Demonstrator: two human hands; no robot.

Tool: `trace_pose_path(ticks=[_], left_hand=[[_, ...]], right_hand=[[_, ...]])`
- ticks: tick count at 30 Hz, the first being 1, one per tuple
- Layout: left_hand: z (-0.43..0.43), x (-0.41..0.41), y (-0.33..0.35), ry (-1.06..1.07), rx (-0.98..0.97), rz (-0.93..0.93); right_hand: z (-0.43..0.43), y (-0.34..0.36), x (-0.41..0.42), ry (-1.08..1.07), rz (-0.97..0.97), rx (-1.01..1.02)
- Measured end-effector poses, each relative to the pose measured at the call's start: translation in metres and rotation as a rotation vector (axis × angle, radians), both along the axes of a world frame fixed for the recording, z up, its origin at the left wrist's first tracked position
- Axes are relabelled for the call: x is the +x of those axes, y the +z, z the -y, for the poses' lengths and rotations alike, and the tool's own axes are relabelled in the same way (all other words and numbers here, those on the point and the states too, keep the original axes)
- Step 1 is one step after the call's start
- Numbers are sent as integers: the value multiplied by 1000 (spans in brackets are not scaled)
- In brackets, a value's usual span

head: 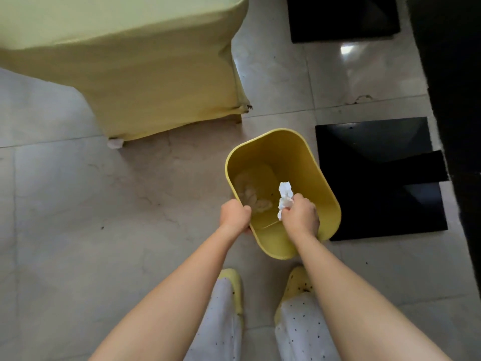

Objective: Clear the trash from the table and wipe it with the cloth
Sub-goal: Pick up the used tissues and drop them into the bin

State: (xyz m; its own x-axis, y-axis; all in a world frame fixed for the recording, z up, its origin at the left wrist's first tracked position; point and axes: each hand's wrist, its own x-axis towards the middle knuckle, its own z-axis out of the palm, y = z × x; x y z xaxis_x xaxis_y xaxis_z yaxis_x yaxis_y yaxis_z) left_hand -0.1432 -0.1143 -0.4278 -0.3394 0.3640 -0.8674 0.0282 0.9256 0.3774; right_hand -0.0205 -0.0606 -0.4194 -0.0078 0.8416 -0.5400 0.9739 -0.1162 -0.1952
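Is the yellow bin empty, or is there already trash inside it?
Not empty: pale scraps lie on the bottom of the yellow bin.

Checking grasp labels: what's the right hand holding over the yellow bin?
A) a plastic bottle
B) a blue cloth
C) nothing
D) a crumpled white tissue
D: the right hand is closed on a crumpled white tissue above the opening of the yellow bin, while the left hand grips the bin's rim.
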Motion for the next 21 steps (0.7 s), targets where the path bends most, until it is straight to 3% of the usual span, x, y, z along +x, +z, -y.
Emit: trace_pose_path(ticks=[11,17,21], left_hand=[[44,-61,1,-74,-58,6],[43,-63,11,-54,-40,8],[36,-68,48,-274,-91,-77]], right_hand=[[38,-16,-60,179,-39,-142],[28,-8,-64,334,3,-376],[11,28,-63,456,88,-487]])
